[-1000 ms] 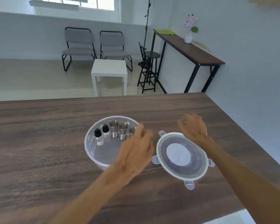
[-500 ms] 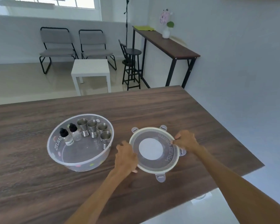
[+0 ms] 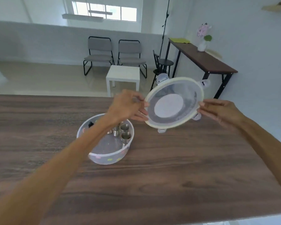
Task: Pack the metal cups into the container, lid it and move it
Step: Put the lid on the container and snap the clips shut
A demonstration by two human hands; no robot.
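A round clear plastic container (image 3: pixel 110 157) stands on the wooden table (image 3: pixel 169 168). Several small metal cups (image 3: pixel 125 135) stand upright inside it, along with a black-capped bottle (image 3: pixel 90 124) mostly hidden by my left forearm. The round translucent lid (image 3: pixel 172 103) with clip tabs is held tilted in the air, above the table and to the right of the container. My left hand (image 3: pixel 128 108) grips its left rim and my right hand (image 3: pixel 221 112) grips its right rim.
The table's near edge and right edge are close by. Beyond the table stand a small white side table (image 3: pixel 122 75), two grey chairs (image 3: pixel 99 54), a black stool (image 3: pixel 164 62) and a dark console table (image 3: pixel 203 60) with a flower vase along the right wall.
Both hands took the lid by its rim and lifted it off the table; it now hangs tilted in the air. The camera view shifted, so the container sits further right in frame.
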